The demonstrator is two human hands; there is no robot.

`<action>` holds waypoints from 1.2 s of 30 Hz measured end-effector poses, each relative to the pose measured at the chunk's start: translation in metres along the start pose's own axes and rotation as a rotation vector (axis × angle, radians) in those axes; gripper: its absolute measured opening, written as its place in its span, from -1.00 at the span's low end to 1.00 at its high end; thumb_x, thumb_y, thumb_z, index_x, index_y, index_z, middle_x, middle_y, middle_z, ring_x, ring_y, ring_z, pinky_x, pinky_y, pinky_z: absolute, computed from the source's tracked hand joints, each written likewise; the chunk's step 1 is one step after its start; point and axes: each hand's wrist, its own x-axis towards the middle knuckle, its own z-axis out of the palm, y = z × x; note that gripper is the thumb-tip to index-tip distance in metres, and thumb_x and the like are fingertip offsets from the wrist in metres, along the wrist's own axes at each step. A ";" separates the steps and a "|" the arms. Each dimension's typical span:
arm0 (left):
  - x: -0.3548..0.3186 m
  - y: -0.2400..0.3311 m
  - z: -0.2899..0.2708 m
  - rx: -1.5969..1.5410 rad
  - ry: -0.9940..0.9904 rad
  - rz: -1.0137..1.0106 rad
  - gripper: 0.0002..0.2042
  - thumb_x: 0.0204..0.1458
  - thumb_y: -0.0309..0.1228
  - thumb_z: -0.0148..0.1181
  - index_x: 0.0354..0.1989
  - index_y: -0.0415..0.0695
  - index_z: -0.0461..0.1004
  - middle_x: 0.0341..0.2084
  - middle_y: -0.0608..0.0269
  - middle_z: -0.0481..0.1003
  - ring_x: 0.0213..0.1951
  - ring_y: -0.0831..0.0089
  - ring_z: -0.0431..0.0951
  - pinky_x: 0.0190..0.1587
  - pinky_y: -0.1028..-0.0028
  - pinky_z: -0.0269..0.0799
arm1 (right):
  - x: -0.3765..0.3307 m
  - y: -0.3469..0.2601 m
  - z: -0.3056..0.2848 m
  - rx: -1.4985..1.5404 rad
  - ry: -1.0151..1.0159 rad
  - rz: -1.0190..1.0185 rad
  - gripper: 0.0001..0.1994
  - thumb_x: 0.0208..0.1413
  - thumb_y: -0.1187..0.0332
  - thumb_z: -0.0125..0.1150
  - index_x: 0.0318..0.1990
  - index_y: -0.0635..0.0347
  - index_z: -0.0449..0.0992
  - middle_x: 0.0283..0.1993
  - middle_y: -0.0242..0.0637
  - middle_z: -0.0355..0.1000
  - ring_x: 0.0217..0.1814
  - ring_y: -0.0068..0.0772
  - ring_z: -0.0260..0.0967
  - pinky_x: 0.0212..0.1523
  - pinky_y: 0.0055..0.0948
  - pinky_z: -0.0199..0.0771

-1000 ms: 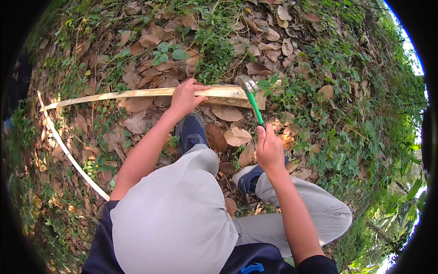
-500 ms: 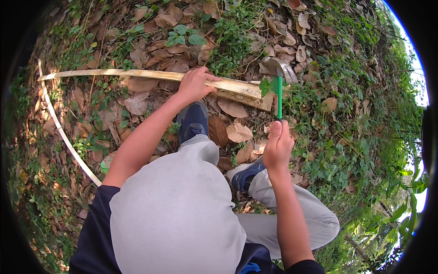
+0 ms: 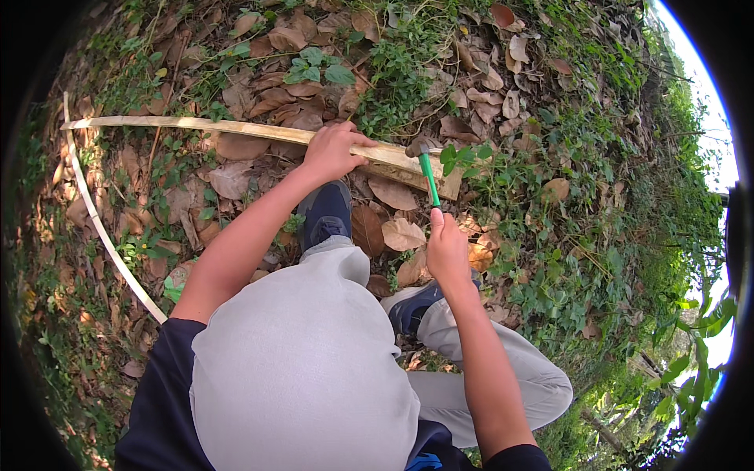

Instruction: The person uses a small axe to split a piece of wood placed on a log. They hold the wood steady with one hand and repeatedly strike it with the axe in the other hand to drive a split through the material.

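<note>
My left hand is wrapped round a long pale bamboo strip, near its right end. Under that end lies a short wooden board, partly hidden by the strip. In my right hand is a hammer with a green shaft, gripped low with the thumb along the handle. Its metal head is down at the strip's right end, right of my left hand; whether it touches cannot be made out. A second thin strip crosses the first at its far left end and curves back toward my left arm.
Dry brown leaves and low green plants cover the ground. My left shoe stands just below the strip, and my right shoe is nearer me. A leafy sprig overhangs the board's right end.
The hammer has come left and down, from above and right of the board onto the strip's end. My left hand keeps its hold in nearly the same place.
</note>
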 end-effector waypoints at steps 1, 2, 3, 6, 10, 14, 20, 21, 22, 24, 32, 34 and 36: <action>-0.001 -0.001 -0.002 0.008 -0.007 -0.008 -0.60 -0.05 -0.28 0.45 0.04 0.30 0.72 -0.02 0.20 0.52 0.13 0.19 0.50 0.24 0.17 0.35 | -0.004 -0.010 -0.008 0.010 0.002 -0.017 -0.50 0.53 0.00 -0.24 -0.20 0.29 0.42 -0.36 0.23 0.52 -0.25 0.47 0.48 -0.26 0.28 0.35; -0.001 -0.003 -0.004 0.016 -0.015 -0.016 -0.59 -0.03 -0.29 0.43 0.06 0.31 0.71 0.04 0.17 0.52 0.18 0.18 0.50 0.28 0.16 0.33 | -0.006 -0.019 -0.014 0.073 0.041 -0.055 -0.52 0.54 0.02 -0.23 -0.21 0.29 0.41 -0.40 0.20 0.50 -0.30 0.43 0.46 -0.30 0.24 0.33; -0.003 -0.003 -0.006 0.028 -0.013 -0.014 -0.59 -0.03 -0.28 0.43 0.07 0.31 0.70 0.14 0.09 0.50 0.23 0.15 0.47 0.31 0.16 0.31 | -0.011 -0.026 -0.021 0.131 0.078 -0.085 -0.53 0.54 0.03 -0.22 -0.22 0.28 0.41 -0.44 0.16 0.47 -0.35 0.39 0.45 -0.34 0.20 0.30; -0.002 -0.003 -0.007 0.053 0.000 -0.005 -0.61 -0.01 -0.24 0.44 0.06 0.30 0.70 0.17 0.07 0.49 0.25 0.13 0.45 0.32 0.17 0.31 | -0.020 -0.029 -0.030 0.265 0.221 -0.210 -0.60 0.54 0.11 -0.16 -0.24 0.27 0.37 -0.54 0.03 0.37 -0.50 0.24 0.37 -0.45 0.03 0.26; 0.000 -0.001 -0.004 0.023 0.002 -0.014 -0.63 -0.01 -0.23 0.45 0.04 0.26 0.71 -0.04 0.22 0.51 0.12 0.17 0.49 0.23 0.16 0.36 | -0.021 -0.002 -0.008 0.167 0.194 -0.199 -0.66 0.53 0.14 -0.16 -0.14 0.27 0.35 -0.50 0.11 0.45 -0.41 0.35 0.46 -0.42 0.14 0.33; 0.002 0.003 -0.005 0.021 -0.021 -0.010 -0.61 -0.04 -0.24 0.46 0.04 0.25 0.71 -0.11 0.24 0.50 0.09 0.19 0.50 0.21 0.16 0.36 | -0.015 0.011 0.019 -0.099 -0.007 0.037 -0.55 0.53 0.03 -0.24 -0.11 0.29 0.38 -0.37 0.29 0.52 -0.22 0.52 0.48 -0.24 0.35 0.37; -0.002 -0.002 -0.002 0.052 -0.017 -0.017 -0.62 -0.04 -0.23 0.45 0.03 0.25 0.69 -0.12 0.23 0.50 0.11 0.20 0.51 0.20 0.15 0.36 | -0.019 -0.014 -0.007 0.081 -0.013 0.000 -0.52 0.53 0.01 -0.20 -0.23 0.29 0.39 -0.39 0.26 0.50 -0.29 0.51 0.44 -0.30 0.29 0.32; 0.000 -0.004 0.000 0.052 -0.024 -0.027 -0.62 -0.03 -0.23 0.45 0.03 0.24 0.69 -0.12 0.23 0.50 0.11 0.20 0.51 0.20 0.15 0.35 | -0.022 -0.026 -0.018 0.107 0.016 -0.030 -0.53 0.53 0.03 -0.19 -0.23 0.28 0.39 -0.42 0.24 0.49 -0.32 0.48 0.44 -0.34 0.26 0.30; -0.006 -0.002 0.001 0.052 0.020 0.008 -0.64 -0.02 -0.22 0.45 0.01 0.23 0.69 -0.11 0.23 0.51 0.11 0.20 0.51 0.19 0.15 0.35 | -0.031 -0.032 -0.027 0.129 0.031 -0.048 -0.55 0.54 0.04 -0.18 -0.23 0.28 0.39 -0.44 0.21 0.48 -0.36 0.45 0.43 -0.37 0.22 0.28; 0.007 0.000 -0.012 0.062 -0.012 -0.018 -0.65 0.00 -0.22 0.44 0.03 0.24 0.67 -0.11 0.23 0.51 0.12 0.19 0.51 0.20 0.14 0.33 | -0.025 -0.038 -0.035 0.259 0.182 -0.148 -0.58 0.54 0.08 -0.16 -0.25 0.27 0.37 -0.51 0.10 0.44 -0.48 0.34 0.38 -0.45 0.08 0.23; 0.002 0.002 -0.004 0.078 -0.038 -0.012 -0.67 0.02 -0.21 0.44 0.00 0.21 0.66 -0.14 0.25 0.49 0.11 0.20 0.50 0.20 0.15 0.32 | -0.007 0.012 -0.008 -0.152 -0.021 0.062 -0.54 0.52 0.01 -0.23 -0.14 0.30 0.35 -0.28 0.36 0.52 -0.16 0.55 0.47 -0.17 0.38 0.40; -0.003 0.002 0.001 0.059 -0.037 -0.007 -0.67 0.00 -0.22 0.45 -0.01 0.18 0.66 -0.13 0.26 0.49 0.11 0.22 0.50 0.20 0.15 0.32 | -0.003 0.004 -0.016 -0.143 -0.041 0.056 -0.53 0.52 0.01 -0.23 -0.15 0.31 0.36 -0.27 0.37 0.53 -0.14 0.55 0.47 -0.16 0.37 0.40; -0.001 -0.001 -0.001 0.052 0.007 0.016 -0.67 -0.01 -0.23 0.46 -0.02 0.18 0.66 -0.14 0.26 0.49 0.10 0.21 0.50 0.19 0.15 0.33 | 0.001 0.003 -0.022 -0.150 -0.044 0.042 -0.53 0.52 0.01 -0.22 -0.15 0.31 0.38 -0.27 0.37 0.53 -0.12 0.55 0.47 -0.15 0.35 0.41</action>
